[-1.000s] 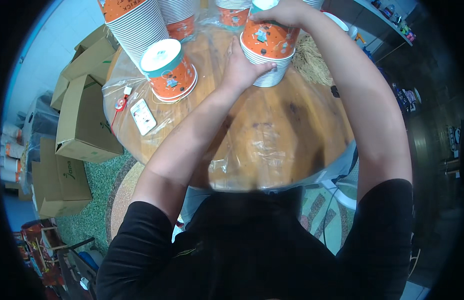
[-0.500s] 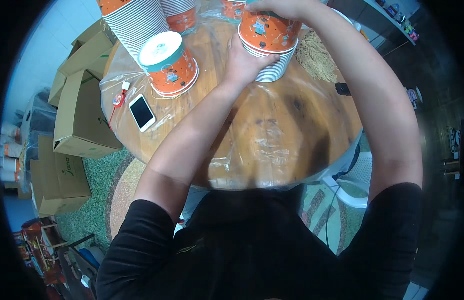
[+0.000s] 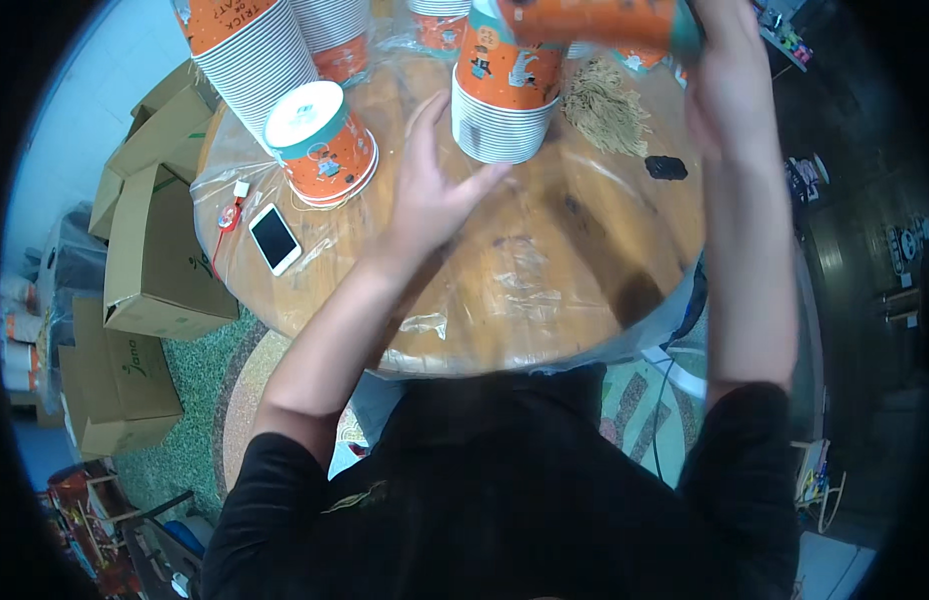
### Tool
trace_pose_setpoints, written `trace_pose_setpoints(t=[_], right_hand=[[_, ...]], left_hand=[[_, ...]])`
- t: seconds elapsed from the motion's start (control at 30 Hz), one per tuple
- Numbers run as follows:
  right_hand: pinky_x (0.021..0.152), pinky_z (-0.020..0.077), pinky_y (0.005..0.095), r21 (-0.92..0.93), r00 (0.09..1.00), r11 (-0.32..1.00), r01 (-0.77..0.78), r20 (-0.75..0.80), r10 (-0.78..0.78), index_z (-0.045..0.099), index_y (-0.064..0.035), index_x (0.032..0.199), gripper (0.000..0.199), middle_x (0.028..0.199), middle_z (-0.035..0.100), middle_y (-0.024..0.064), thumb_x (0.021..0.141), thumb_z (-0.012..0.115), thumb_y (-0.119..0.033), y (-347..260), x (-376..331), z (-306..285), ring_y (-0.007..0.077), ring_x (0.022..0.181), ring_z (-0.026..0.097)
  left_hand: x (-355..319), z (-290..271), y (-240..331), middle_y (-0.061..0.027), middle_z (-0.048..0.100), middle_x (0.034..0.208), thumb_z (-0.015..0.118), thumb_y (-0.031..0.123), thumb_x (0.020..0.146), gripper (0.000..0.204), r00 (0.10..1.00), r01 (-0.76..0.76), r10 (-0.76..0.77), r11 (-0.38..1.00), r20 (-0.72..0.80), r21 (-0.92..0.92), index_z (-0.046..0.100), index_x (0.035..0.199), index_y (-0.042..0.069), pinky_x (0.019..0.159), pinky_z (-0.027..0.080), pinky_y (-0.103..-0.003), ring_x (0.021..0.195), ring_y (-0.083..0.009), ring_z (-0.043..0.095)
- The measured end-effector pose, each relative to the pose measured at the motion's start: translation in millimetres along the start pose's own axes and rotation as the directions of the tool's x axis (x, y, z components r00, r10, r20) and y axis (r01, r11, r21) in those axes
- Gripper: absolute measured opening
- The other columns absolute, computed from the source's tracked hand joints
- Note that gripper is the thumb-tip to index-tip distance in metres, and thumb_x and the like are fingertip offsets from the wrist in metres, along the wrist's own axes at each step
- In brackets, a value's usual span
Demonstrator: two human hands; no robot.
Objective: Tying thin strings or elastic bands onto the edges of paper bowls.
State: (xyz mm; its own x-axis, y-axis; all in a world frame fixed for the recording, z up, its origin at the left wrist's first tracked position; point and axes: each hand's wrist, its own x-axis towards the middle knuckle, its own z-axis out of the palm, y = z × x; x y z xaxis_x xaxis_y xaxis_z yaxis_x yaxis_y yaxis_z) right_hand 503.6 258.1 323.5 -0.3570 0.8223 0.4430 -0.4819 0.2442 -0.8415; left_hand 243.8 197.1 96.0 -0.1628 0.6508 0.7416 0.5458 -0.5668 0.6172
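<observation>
Orange tub [image 3: 600,24] sideways in the right hand [image 3: 727,85], over the table's [image 3: 575,325] far side

Head view: the right hand, blurred, grasps the tub off the surface, one end overlapping a nested stack [image 3: 505,125] in view. The left hand [image 3: 430,195] is released, fingers and thumb spread just beside that stack; I cannot tell whether they touch it. Round and wooden, the table wears a creased clear plastic sheet [image 3: 530,275]. On its left lie a phone [image 3: 276,240] and a red reel [image 3: 229,217], near an upside-down tub [image 3: 327,150]. Tan strands [image 3: 603,108] lie right of the stack. Left of the table, cardboard boxes [image 3: 170,245] stand on green speckled floor [image 3: 197,400] near a pale wall [image 3: 75,110]; the room's right is dark.
</observation>
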Motion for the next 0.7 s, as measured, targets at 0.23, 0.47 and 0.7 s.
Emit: trace_pose_setpoints(t=[0.23, 0.47, 0.7], right_hand=[[0.131, 0.0423, 0.0533, 0.255, 0.951, 0.948, -0.191, -0.192, 0.243, 0.048, -0.0113, 0.17, 0.084, 0.168, 0.059, 0.0096, 0.115, 0.046, -0.073, 175, -183, 36, 0.0282, 0.154, 0.057], [0.084, 0.0626, 0.0366, -0.751, 0.944, 0.585, -0.307, -0.318, 0.087, 0.083, -0.002, 0.107, 0.022, 0.099, 0.084, 0.0124, 0.102, 0.082, -0.024, 215, -147, -76, 0.0207, 0.09, 0.08], [0.096, 0.0647, 0.0483, -0.911, 0.911, -0.101, -0.399, -0.407, 0.071, 0.086, -0.0084, 0.112, 0.027, 0.115, 0.083, 0.0235, 0.097, 0.074, -0.028, 232, -31, -177, 0.0355, 0.113, 0.081]], left_hand=[[-84, -74, 65, -0.0207, 0.072, 0.132, 0.097, 0.038, 0.087, 0.069, 0.979, -0.187, 0.178, 0.979, 0.101, 0.087, 0.068, 0.136, 0.0, 0.112, 0.048, -0.052, 0.125, -0.0427, 0.068], [-77, -127, 87, -0.0069, 0.072, 0.093, 0.091, 0.016, 0.087, 0.025, 0.896, -0.268, 0.082, 0.884, 0.437, 0.384, 0.078, 0.108, 0.01, 0.096, 0.05, -0.047, 0.091, -0.031, 0.071], [-73, -135, 89, -0.004, 0.075, 0.101, 0.086, 0.021, 0.09, 0.032, 0.813, -0.325, -0.015, 0.818, 0.582, 0.475, 0.081, 0.121, 0.015, 0.116, 0.049, -0.056, 0.106, -0.0267, 0.074]])
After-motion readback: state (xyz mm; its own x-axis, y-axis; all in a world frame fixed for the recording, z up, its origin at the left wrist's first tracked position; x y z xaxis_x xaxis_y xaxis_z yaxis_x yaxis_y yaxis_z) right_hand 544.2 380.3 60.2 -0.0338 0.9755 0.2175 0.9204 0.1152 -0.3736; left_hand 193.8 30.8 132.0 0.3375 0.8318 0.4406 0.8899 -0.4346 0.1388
